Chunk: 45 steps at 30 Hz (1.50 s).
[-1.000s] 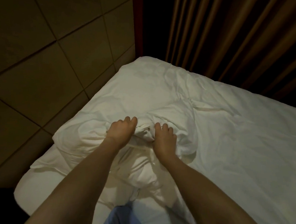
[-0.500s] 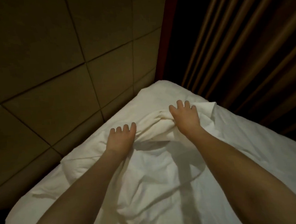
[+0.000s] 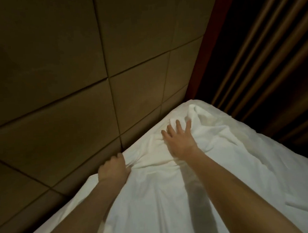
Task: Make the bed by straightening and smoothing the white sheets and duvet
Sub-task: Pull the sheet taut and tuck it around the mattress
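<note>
Left hand (image 3: 114, 168) bunching the white duvet (image 3: 199, 194) at the bed's wall-side edge, right hand (image 3: 179, 141) flat, fingers spread, near the far corner. Probably best to keep that edge taut and sweep creases out toward the corner, slowly.

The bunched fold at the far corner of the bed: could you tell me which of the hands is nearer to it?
Right. The right hand lies flat just short of the bunched fold; the left hand grips the duvet edge farther back, beside the padded wall.
</note>
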{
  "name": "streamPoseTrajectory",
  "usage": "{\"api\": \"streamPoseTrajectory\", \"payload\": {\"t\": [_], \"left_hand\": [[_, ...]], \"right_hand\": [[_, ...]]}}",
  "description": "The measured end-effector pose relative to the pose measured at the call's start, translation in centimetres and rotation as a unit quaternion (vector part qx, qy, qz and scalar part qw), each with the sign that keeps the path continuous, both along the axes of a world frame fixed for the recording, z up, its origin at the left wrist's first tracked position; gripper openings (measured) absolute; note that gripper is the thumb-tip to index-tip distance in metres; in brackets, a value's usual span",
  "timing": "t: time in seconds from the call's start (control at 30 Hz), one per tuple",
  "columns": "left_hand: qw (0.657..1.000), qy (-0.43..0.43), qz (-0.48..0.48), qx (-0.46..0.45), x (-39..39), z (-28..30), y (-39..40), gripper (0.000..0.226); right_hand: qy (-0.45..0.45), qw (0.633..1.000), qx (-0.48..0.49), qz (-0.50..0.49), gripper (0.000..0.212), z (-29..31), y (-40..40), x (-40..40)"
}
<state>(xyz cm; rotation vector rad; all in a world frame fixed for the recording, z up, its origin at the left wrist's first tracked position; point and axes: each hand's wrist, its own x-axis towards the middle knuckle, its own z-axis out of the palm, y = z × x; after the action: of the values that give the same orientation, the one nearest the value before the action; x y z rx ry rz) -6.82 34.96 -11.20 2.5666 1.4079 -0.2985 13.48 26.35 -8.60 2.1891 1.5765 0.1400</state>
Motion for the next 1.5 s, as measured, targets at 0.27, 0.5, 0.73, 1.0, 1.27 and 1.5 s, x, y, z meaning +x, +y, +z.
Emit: {"api": "streamPoseTrajectory", "payload": {"t": [0.27, 0.5, 0.73, 1.0, 1.27, 1.5], "left_hand": [[0.997, -0.059, 0.034, -0.041, -0.5, -0.5, 0.6, 0.039], [0.965, -0.015, 0.092, -0.246, -6.7, -0.3, 1.9, 0.067], [0.978, -0.163, 0.130, 0.014, -8.9, 7.6, 10.2, 0.045], [0.967, -0.093, 0.186, -0.145, -14.7, -2.1, 7.7, 0.067], [0.946, -0.157, 0.266, -0.099, -15.0, -3.4, 7.3, 0.050], [0.966, -0.130, 0.212, -0.069, -14.6, -1.7, 6.7, 0.038]], "right_hand": [[0.037, 0.988, -0.132, 0.078, 0.070, -0.6, 5.5, -0.4], [0.059, 0.961, -0.244, -0.113, 0.068, -2.7, 7.0, -1.7], [0.030, 0.996, 0.085, -0.009, 0.033, 7.2, 16.7, -1.5], [0.056, 0.996, -0.046, -0.058, 0.061, -4.8, 9.2, -5.4], [0.073, 0.986, -0.146, -0.029, 0.062, -6.0, 10.9, -6.5], [0.232, 0.953, -0.141, 0.134, 0.062, -6.7, 13.4, -13.1]]}}
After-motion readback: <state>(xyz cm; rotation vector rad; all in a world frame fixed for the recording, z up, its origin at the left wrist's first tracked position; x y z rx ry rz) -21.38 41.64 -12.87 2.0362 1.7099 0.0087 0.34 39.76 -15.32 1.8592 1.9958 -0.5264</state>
